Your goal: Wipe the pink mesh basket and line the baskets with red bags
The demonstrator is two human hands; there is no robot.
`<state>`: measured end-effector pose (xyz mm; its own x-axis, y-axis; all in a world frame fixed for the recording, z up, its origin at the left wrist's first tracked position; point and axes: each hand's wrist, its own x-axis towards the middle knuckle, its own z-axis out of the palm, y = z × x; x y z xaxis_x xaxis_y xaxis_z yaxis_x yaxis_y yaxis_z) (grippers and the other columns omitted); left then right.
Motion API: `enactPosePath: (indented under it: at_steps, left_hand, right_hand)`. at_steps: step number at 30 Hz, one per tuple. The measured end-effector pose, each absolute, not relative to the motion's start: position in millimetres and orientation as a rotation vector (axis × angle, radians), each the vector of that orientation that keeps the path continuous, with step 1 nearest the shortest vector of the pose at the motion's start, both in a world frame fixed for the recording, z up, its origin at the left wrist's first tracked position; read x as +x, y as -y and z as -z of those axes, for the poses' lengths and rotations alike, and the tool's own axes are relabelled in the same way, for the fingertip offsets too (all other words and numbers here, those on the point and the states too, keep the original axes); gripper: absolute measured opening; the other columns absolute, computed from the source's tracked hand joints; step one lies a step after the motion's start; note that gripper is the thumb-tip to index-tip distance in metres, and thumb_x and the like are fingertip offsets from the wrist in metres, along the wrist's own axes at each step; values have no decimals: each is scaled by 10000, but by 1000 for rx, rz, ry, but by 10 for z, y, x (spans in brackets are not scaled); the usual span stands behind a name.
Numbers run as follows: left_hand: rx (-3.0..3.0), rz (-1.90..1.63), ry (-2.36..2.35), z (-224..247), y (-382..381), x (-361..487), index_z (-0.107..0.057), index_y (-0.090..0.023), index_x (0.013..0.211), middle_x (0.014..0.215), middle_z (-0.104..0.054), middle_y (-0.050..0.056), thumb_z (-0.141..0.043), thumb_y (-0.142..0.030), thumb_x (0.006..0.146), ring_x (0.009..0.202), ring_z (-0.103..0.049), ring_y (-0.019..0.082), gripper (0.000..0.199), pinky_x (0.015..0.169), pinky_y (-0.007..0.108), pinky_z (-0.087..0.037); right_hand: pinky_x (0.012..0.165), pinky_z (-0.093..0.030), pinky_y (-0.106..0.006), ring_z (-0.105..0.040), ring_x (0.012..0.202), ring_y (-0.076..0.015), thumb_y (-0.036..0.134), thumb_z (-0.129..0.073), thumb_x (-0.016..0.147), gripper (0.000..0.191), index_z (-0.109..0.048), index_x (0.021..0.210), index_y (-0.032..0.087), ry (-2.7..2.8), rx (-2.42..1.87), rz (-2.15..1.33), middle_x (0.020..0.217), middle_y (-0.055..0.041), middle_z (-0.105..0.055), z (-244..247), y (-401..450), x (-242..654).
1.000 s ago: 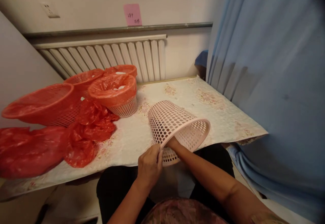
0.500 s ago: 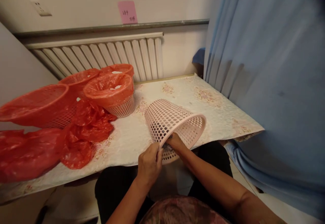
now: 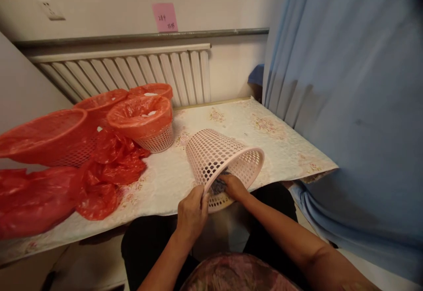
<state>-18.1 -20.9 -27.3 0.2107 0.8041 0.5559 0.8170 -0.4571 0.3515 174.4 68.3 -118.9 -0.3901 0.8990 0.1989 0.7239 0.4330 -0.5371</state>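
A pale pink perforated basket (image 3: 211, 148) lies on its side at the table's front edge, its mouth turned toward me and to the right. My left hand (image 3: 192, 208) grips the rim at its lower left, thumb against the edge. My right hand (image 3: 234, 186) reaches into the mouth and is closed on a dark grey cloth (image 3: 218, 186), which rests against the inner wall. The fingertips of my right hand are partly hidden by the cloth.
On the left of the floral-covered table (image 3: 294, 150) stand several baskets lined with red bags, one a white-bottomed basket (image 3: 155, 143). Crumpled red bags (image 3: 112, 167) lie before them. A radiator (image 3: 139, 73) is behind; a blue curtain (image 3: 346, 84) hangs at right.
My right hand has shifted slightly within the basket's mouth, and more of the grey cloth now shows. My left hand keeps its hold on the rim.
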Motion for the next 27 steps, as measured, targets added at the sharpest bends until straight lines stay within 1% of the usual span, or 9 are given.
enactPosePath:
  at_steps: [5,10,14,16,18,20,22,25,27]
  left_hand:
    - [-2406,1273,1659,453,263,-159,-534,-202,917,722,-592,2,-437,-260,945,632,-590,153,117,590,247,-450]
    - [-2417,1353,1890,691,400,-290,-549,-192,931,727,-594,1,-450,-311,950,615,-580,149,156,584,256,-465]
    - [-2522,1378,1846,590,361,-385,-562,-196,905,733,-583,-3,-473,-320,943,649,-570,143,157,622,257,-464]
    - [-2533,1488,1813,507,304,-368,-563,-198,951,752,-584,-4,-510,-315,924,666,-568,141,132,635,253,-468]
    - [-2507,1660,1763,513,266,-307,-548,-197,1020,827,-585,7,-566,-303,883,695,-569,139,175,672,263,-485]
    - [-2421,1823,1760,654,264,-226,-524,-189,1045,930,-572,38,-626,-282,823,768,-579,153,261,732,294,-507]
    - [-2327,1909,1893,905,281,-160,-512,-183,1011,983,-569,64,-658,-253,767,858,-594,182,293,770,327,-522]
    - [-2360,1823,2244,1286,287,-127,-542,-179,950,917,-635,64,-622,-224,741,839,-623,210,228,751,368,-537]
    - [-2411,1772,2319,1420,265,-139,-571,-174,904,853,-661,62,-596,-241,751,787,-623,216,169,725,375,-533]
  right_hand:
    - [798,-492,-274,-640,909,-193,123,-517,840,310,-659,1098,217,2265,-1255,-547,995,-34,-716,1207,-508,1352]
    - [895,-447,-324,-584,1013,-223,82,-526,802,375,-631,1146,189,2341,-1221,-507,1101,-87,-673,1313,-382,1302]
    - [927,-426,-350,-557,1011,-225,113,-481,862,310,-643,1112,200,2395,-1243,-478,1066,-98,-662,1372,-444,1433]
    - [921,-431,-354,-553,1022,-232,125,-471,871,318,-641,1126,210,2366,-1281,-470,1070,-94,-662,1384,-502,1496]
    - [909,-441,-348,-557,1043,-237,111,-477,851,374,-624,1177,221,2312,-1318,-467,1112,-85,-664,1397,-560,1550]
    - [900,-453,-341,-570,1058,-240,94,-489,821,437,-606,1222,226,2243,-1353,-468,1159,-78,-664,1418,-611,1590]
    - [898,-463,-339,-589,1054,-243,87,-505,799,463,-608,1230,221,2181,-1376,-472,1172,-76,-671,1450,-647,1614]
    - [907,-471,-340,-614,1040,-243,84,-520,782,456,-629,1203,221,2134,-1376,-482,1150,-72,-689,1489,-671,1605]
    - [918,-472,-343,-620,1039,-241,74,-512,776,455,-635,1190,218,2126,-1362,-487,1141,-71,-693,1492,-667,1563]
